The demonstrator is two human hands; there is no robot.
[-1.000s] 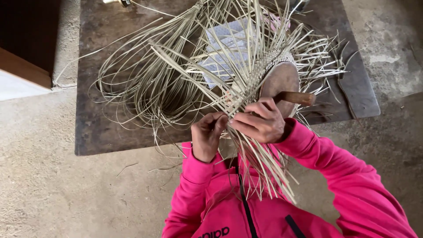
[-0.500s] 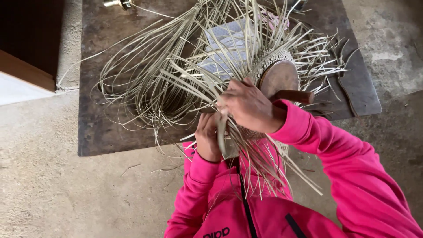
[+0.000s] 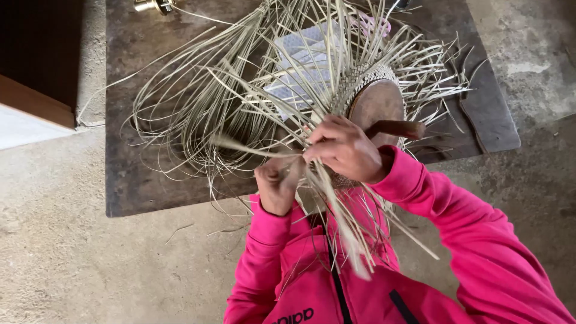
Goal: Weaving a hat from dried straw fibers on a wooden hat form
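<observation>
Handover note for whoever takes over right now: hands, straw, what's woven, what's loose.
Left hand: closed on pale straw strands, at chest height.
Right hand: pinching strands at the weave's edge.
Woven straw band sits over a round wooden form on the dark table.
Done: a narrow band of weave around the form.
Left: many long loose strands fan out unwoven across the table and hang over the pink jacket.

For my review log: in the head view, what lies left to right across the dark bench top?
Small brass-coloured metal object → loose fan of pale straw strips → round brown wooden block → bare dark bench corner.
</observation>
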